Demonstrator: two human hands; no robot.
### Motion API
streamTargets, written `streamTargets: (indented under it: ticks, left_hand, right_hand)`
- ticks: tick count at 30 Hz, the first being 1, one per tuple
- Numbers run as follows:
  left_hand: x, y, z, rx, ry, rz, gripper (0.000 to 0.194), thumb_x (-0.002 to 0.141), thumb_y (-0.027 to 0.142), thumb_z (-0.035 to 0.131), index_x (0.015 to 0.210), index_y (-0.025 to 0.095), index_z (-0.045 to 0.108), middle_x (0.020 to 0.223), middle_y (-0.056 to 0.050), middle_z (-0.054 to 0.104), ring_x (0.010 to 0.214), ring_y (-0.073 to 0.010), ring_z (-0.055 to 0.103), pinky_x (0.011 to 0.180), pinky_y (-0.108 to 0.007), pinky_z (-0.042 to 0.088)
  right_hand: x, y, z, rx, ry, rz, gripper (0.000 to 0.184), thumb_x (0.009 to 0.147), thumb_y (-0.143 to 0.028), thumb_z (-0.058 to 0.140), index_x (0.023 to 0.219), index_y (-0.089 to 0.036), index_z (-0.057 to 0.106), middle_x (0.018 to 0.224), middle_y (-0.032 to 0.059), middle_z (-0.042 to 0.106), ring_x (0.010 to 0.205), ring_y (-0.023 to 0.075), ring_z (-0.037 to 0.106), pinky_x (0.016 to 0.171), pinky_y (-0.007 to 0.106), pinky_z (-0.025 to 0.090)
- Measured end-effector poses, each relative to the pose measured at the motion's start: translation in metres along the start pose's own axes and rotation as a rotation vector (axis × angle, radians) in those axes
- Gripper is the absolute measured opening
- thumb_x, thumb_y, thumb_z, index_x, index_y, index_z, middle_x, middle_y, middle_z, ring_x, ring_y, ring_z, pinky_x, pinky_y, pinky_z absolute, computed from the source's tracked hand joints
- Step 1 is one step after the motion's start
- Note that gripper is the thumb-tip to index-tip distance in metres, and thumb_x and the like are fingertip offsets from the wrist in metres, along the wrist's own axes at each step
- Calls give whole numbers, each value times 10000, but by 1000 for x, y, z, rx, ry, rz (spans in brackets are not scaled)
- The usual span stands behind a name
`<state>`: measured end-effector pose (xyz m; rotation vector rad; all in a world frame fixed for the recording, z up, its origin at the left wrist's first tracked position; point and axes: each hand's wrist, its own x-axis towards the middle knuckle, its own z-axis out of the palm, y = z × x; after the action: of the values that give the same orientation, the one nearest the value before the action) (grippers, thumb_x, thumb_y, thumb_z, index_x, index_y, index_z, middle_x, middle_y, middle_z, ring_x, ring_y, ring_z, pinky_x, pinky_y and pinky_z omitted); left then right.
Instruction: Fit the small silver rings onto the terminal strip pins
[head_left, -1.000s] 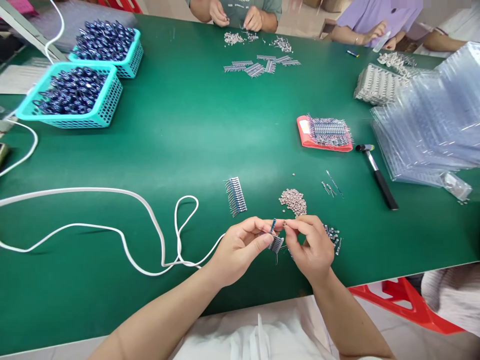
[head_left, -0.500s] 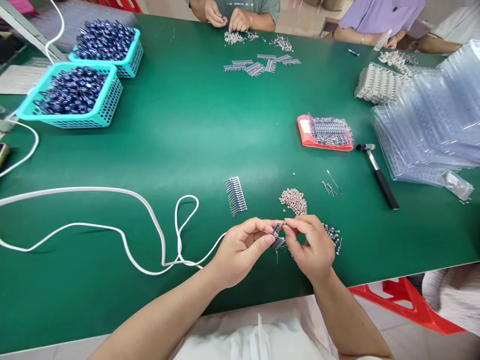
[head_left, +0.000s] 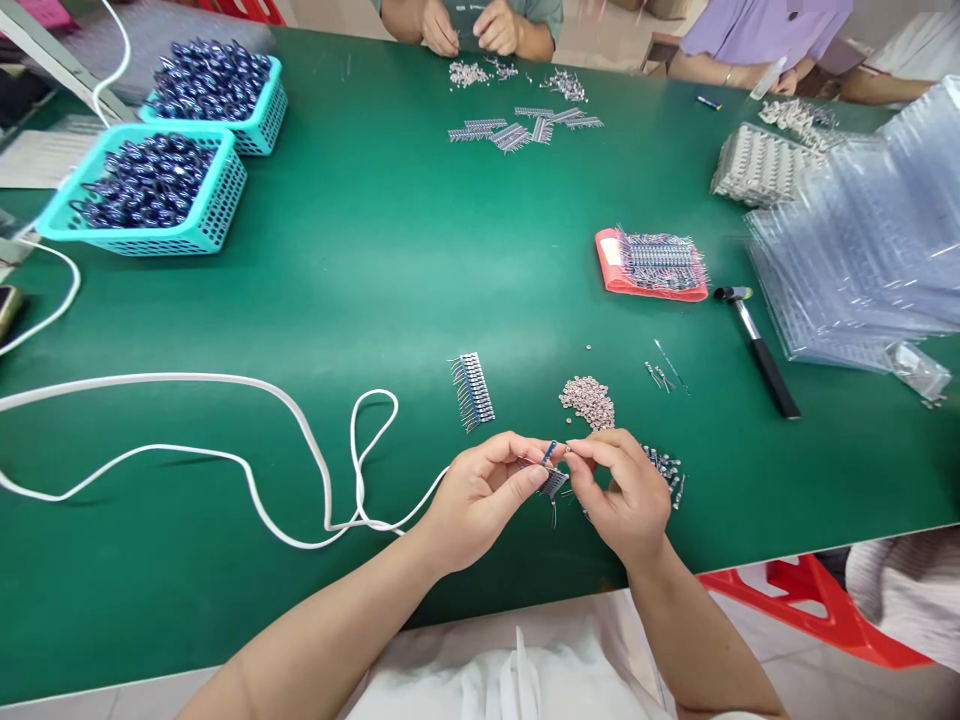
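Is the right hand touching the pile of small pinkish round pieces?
Cannot tell: in the head view, the right hand overlaps the near edge of the pile, hiding any contact or gap.

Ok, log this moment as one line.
left hand: holds strip | right hand: pinches tiny part | fingertips close together | pink pile beyond right hand | hammer on table

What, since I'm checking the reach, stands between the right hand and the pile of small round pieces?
Nothing visible: the pile sits on the table just past the right hand, whose fingers overlap its near edge in this view.
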<state>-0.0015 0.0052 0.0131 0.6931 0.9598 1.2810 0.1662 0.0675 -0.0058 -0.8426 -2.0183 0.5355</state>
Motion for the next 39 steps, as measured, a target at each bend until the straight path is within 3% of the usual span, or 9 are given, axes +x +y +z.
streamTargets:
  ticks: [11,15,22,29,34,39]
  left_hand:
    - [1,0,-1,4,-10,-5,86,872,236,670,864,154,649,1025,-97,735,965,-206,670,855,-329,541]
    - [0,0,-1,-3,-6,-16,85,869,240,674,870,158,653,1018,-90,734,935,-193,668,849,-323,539]
    - [1,-1,1,-50,-9,-60,130,845,270,701,857,149,653,990,-91,730,911,-198,663,833,-337,540]
    - [1,-2,0,-23,-4,-38,116,856,266,688,861,157,648,962,-76,718,902,-187,651,842,-325,532]
    - [0,-1,-3,132,-40,-3,93,895,249,633,898,158,648,1062,-101,703,940,-202,645,871,-346,525]
    - [2,2,-8,132,-65,-37,92,891,250,637,901,159,647,996,-79,685,892,-184,631,852,-330,515]
  right_hand:
    - [-2,3,-1,-9,-9,-41,235,829,-82,645,1018,-223,644,840,38,673,673,138,637,592,281,549]
    - [-3,5,-1,-72,-24,-81,216,826,-83,647,994,-218,639,830,42,685,725,154,658,618,285,554]
    - [-4,3,1,-135,47,-85,191,821,-97,661,960,-223,625,785,29,685,641,137,631,591,272,538]
    - [-5,4,-1,-277,0,-184,220,815,-111,689,997,-223,635,783,33,690,694,155,658,637,286,540]
    - [-5,4,-1,-175,-16,-129,227,832,-117,659,1024,-236,630,834,39,670,710,151,654,622,279,547]
    - [-5,7,-2,-70,-96,-137,298,839,-83,641,1083,-253,629,890,47,665,760,155,650,648,290,556]
